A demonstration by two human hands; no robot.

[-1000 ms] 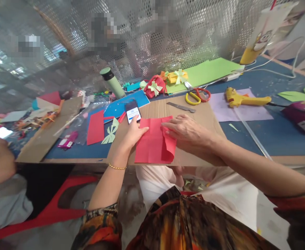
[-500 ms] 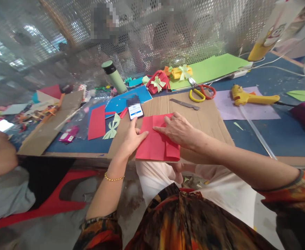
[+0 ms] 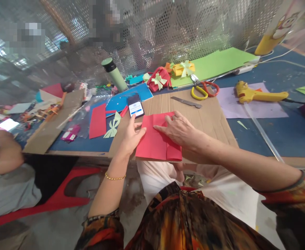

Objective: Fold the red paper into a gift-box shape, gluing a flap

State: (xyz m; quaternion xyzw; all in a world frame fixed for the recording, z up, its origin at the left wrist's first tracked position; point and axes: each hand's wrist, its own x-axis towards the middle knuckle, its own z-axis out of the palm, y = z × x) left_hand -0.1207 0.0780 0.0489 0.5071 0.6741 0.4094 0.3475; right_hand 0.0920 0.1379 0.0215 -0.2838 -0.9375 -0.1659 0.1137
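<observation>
A creased red paper point(image 3: 159, 144) lies on the brown cardboard point(image 3: 212, 121) at the table's front edge, a folded flap along its right side. My left hand point(image 3: 133, 135) is at its upper left edge, thumb on the paper and fingers apart. Across the flap lies my right hand point(image 3: 179, 129), its index finger stretched toward the middle of the sheet and its other fingers partly bent. A phone point(image 3: 136, 108) with a lit screen sits just beyond my left hand. Behind the paper are a metal blade point(image 3: 186, 102) and scissors point(image 3: 199, 92) with yellow and red handles.
A yellow glue gun point(image 3: 262, 96) rests on purple paper point(image 3: 225, 100) at the right. Bow-decorated paper pieces point(image 3: 159, 80) and a green bottle point(image 3: 114, 75) stand at the back. Red paper point(image 3: 98, 121) lies left; another person's arm point(image 3: 8, 149) is at the far left.
My left thumb has shifted slightly up along the paper's left edge. My right hand has barely moved on the sheet. The camera view has shifted a little.
</observation>
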